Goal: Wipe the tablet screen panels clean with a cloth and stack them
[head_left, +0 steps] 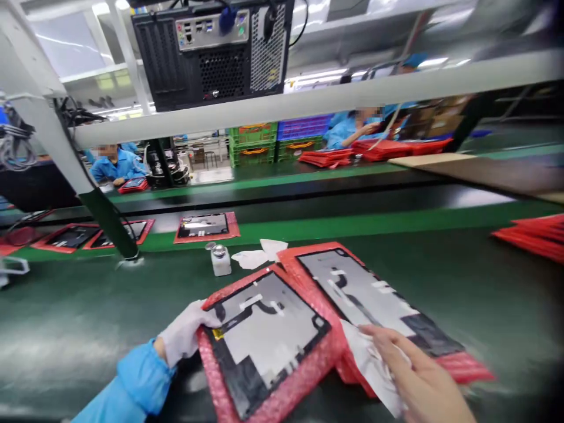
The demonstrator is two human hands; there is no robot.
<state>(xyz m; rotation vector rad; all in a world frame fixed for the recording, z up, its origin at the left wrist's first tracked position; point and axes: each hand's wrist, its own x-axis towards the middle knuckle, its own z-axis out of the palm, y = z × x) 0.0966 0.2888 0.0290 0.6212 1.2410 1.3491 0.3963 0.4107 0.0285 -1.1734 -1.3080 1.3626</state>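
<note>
My left hand [188, 330], in a white glove, grips the left edge of a flat display panel [268, 329] lying on a red bubble-wrap bag [304, 376]. Its thumb rests on top, and the other fingers are mostly hidden. The panel's grey back shows black tape, a dark flex strip and a yellow sticker. Between the bare fingers of my right hand [418, 370] is a crumpled white wipe [374, 367]. Under that hand and wipe, a second display panel [379, 302] lies on red bubble wrap, partly covered by them.
Behind the panels stand a small white pump bottle [221, 261] and loose white wipes [259, 254]. More wrapped panels [206, 226] lie along the green strip. Red bags [535, 235] are stacked at right. A post [108, 220] rises at left; a computer case [211, 59] sits overhead. Co-workers sit beyond.
</note>
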